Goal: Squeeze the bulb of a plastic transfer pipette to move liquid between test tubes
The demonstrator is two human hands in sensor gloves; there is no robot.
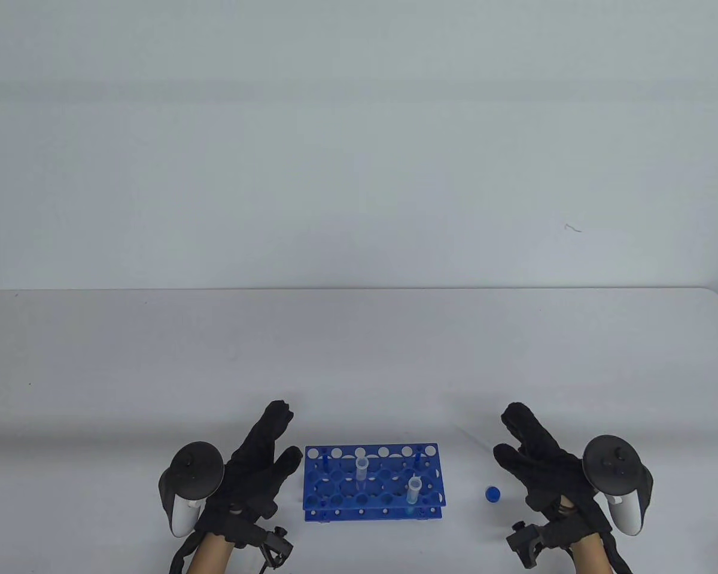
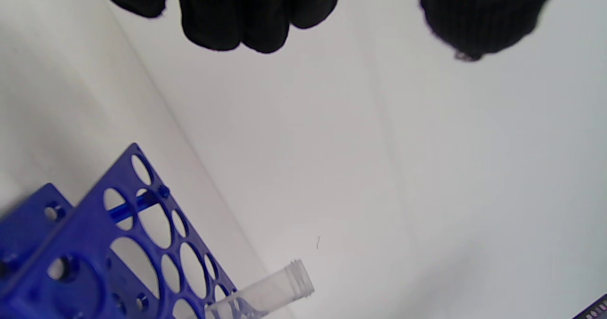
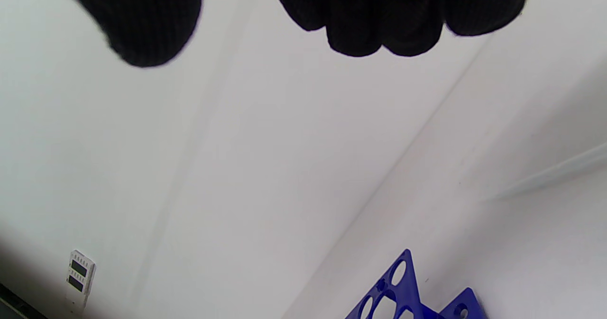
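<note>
your left hand in its black sensor glove [image 1: 254,472] rests flat on the table with the fingers spread and nothing in it, just beside the blue perforated plastic test tube rack [image 1: 373,482]. two clear plastic tubes stand uncapped in that rack: the left clear tube [image 1: 362,470] and, lower and to its right, the right clear tube [image 1: 414,491], which shows a trace of blue at its base. knock the rack with either thumb as you reach in and a tube could tip and spill, since neither has a cap on. the small round blue screw cap [image 1: 493,493] lies loose on the table between the rack and your right hand; it may roll if brushed. the thin clear plastic transfer pipette [image 1: 471,438] is faint against the white, lying slantwise just beyond your right thumb, so you could fumble it or nudge it away. your right hand in its black glove [image 1: 541,466] is likewise open, flat and holding nothing. the white matte table [image 1: 359,359] gives little contrast for clear plastic. behind it stands a plain pale wall [image 1: 359,143].
</note>
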